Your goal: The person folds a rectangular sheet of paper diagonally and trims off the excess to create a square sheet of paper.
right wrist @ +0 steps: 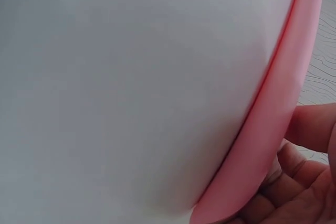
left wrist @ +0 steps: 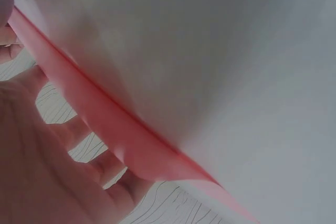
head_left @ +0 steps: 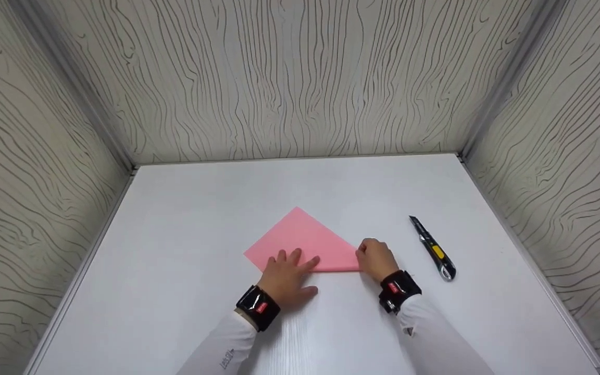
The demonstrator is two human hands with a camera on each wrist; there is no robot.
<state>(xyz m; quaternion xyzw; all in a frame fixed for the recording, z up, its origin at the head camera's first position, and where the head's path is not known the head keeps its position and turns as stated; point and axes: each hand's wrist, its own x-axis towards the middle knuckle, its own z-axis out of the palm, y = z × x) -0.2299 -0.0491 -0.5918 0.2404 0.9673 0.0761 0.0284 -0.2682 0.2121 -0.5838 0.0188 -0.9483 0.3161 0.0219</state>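
- Centrally, a sheet of pink paper [head_left: 300, 234] lies on a white surface [head_left: 190, 224], with one corner pointing to 12 o'clock and another to 9 o'clock. Its near edge, at 6 o'clock, runs straight; both wrist views show that edge as a soft, rounded fold.
- Of the two hands, the left hand [head_left: 285, 284] is at 7 o'clock on the paper. Its fingers are straight and spread, resting on the pink near the folded edge, while the thumb sticks out toward 3 o'clock, off the sheet.
- The right hand [head_left: 378, 260] is at the paper's right end, between 3 and 4 o'clock. Its fingers are curled, and it pinches the paper there.
- Just beyond the right hand, at 3 o'clock from the paper and apart from it, lies a utility knife [head_left: 432, 248]. It is black with a yellow slider; the narrow tip points to 11 o'clock and the rounded handle end to 5 o'clock.
- Each wrist wears a black band with a small red label: the left band [head_left: 258, 307] at 7 o'clock from the paper, the right band [head_left: 400, 289] at 4 o'clock.
- Pale sleeves reach in from the bottom of the head view; the left sleeve [head_left: 216, 344] carries dark lettering.
- At 12 o'clock, past the far edge of the surface, stands a pale back wall [head_left: 289, 78] with dark, wavy wood-grain lines.
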